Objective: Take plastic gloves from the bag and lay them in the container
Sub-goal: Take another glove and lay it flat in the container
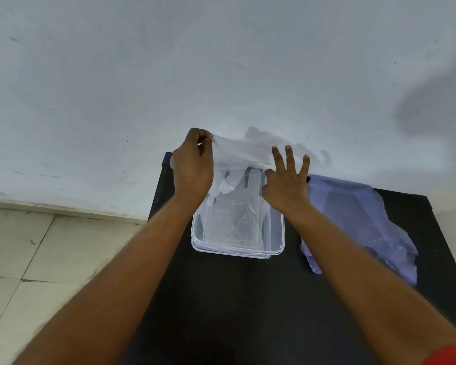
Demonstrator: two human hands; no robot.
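A thin clear plastic glove (pixel 238 155) hangs stretched between my two hands, above the far end of a clear rectangular container (pixel 277 233). My left hand (pixel 194 167) pinches the glove's upper left corner. My right hand (pixel 287 183) pinches its right edge with thumb and forefinger, while the other fingers are spread. The glove's fingers dangle down toward the container. More clear plastic lies inside the container. The bluish plastic bag (pixel 358 219) lies crumpled on the table to the right of the container.
The container and bag rest on a black table (pixel 234 299) set against a white wall (pixel 221 61). Beige floor tiles (pixel 37 259) show on the left. A red sleeve edge (pixel 450 354) is at the bottom right corner.
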